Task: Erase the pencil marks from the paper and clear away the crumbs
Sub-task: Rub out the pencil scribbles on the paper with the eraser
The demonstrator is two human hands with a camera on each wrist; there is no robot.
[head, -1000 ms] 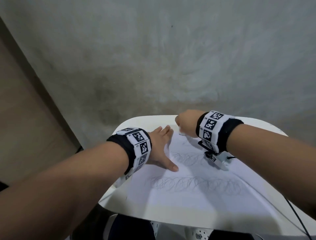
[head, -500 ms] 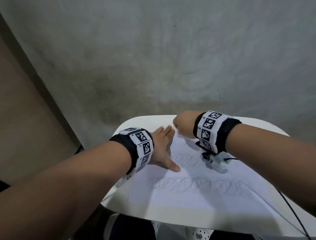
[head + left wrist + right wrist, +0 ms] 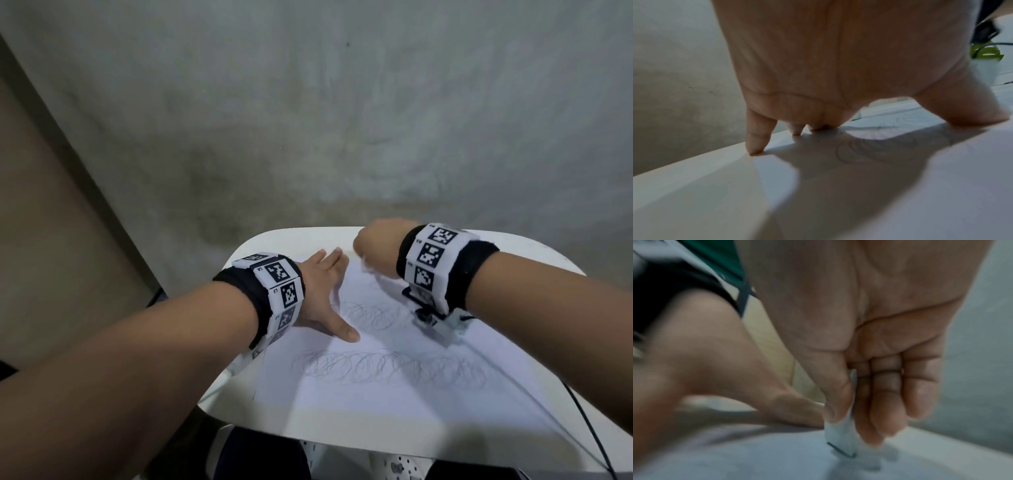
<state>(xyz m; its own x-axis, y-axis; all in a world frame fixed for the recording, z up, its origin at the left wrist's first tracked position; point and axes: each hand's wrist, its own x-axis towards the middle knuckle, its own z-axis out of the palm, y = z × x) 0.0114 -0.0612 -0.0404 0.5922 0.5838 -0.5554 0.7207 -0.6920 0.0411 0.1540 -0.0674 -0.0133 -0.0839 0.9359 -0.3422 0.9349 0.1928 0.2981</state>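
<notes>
A white sheet of paper [image 3: 394, 407] lies on a small white table [image 3: 534, 250], with looping pencil scribbles [image 3: 394, 371] across its middle and more loops [image 3: 366, 313] nearer the far edge. My left hand [image 3: 325, 294] lies flat on the paper's left side, fingers straight and thumb spread; its fingertips [image 3: 756, 146] press the surface. My right hand [image 3: 376, 246] pinches a small white eraser [image 3: 842, 438] between thumb and fingers, its dark-smudged tip down on the paper's far part. The right wrist view is blurred.
A grey concrete floor [image 3: 342, 120] surrounds the table, with a brown wall or panel [image 3: 44, 222] at the left. A black cable [image 3: 585, 428] runs off the table's right front edge. Dark-clothed legs [image 3: 250, 459] show below the near edge.
My right hand has shifted slightly over the far part of the paper with the eraser, rubbing there. The left hand stays pressed flat on the sheet.
</notes>
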